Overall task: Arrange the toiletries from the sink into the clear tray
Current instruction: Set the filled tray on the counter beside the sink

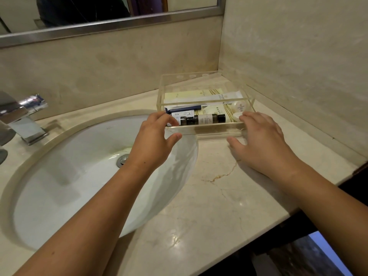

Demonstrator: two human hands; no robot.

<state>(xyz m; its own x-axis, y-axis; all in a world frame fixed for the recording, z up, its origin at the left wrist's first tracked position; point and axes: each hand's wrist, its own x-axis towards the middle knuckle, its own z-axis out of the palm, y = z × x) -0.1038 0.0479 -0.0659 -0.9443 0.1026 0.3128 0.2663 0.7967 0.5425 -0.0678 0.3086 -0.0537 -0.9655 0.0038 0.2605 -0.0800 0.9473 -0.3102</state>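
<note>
Toiletries [209, 118] lie inside the clear tray [199, 81], which sits on the bench [219, 196] at 1 o'clock, just 3 o'clock of the sink [79, 176]. The left grip [157, 139] hooks curled fingers over the tray's 7 o'clock corner. The right grip [258, 136], fingers nearly straight, rests on its 5 o'clock corner.

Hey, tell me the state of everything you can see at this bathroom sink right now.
Clear acrylic tray: on the beige marble counter, filled with toiletries.
Dark small bottles: lying flat inside tray.
White oval sink basin: no toiletries visible.
Chrome faucet: not running.
Left hand: grips tray's near corner.
Right hand: fingers resting on tray's rim.
</note>
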